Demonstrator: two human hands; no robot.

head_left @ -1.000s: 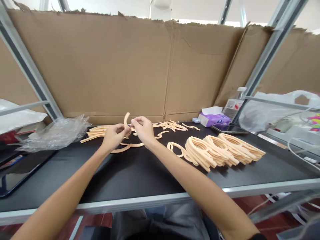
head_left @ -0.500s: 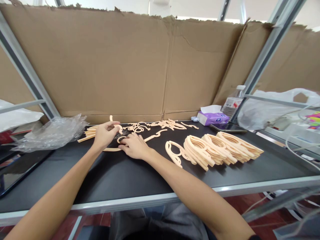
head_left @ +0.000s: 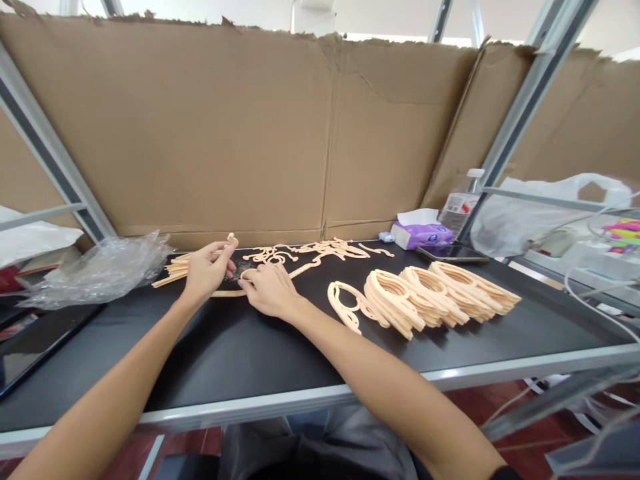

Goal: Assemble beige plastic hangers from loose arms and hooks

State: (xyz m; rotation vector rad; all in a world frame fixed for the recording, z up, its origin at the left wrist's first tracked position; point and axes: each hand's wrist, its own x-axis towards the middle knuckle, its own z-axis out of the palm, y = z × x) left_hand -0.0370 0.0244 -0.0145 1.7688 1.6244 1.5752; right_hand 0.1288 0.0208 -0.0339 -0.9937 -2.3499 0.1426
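Pinching left hand: this left hand (head_left: 206,272) has thumb and fingers closed on a curved piece (head_left: 233,238), its beige end sticking up above them.
Right hand: the right hand (head_left: 270,291) lies low with fingers bent; whether they grip anything, I cannot tell.
Beige strips: a left strip (head_left: 228,293) and a hooked right strip (head_left: 306,267) show on either side of the right hand; any join is hidden.
Far side: loose pieces (head_left: 340,249) scattered on the black table (head_left: 280,360).
Right side: stacked looped pieces (head_left: 453,297), fanned, nearer than the purple tissue pack (head_left: 425,235).
Left side: crumpled clear plastic (head_left: 117,265).
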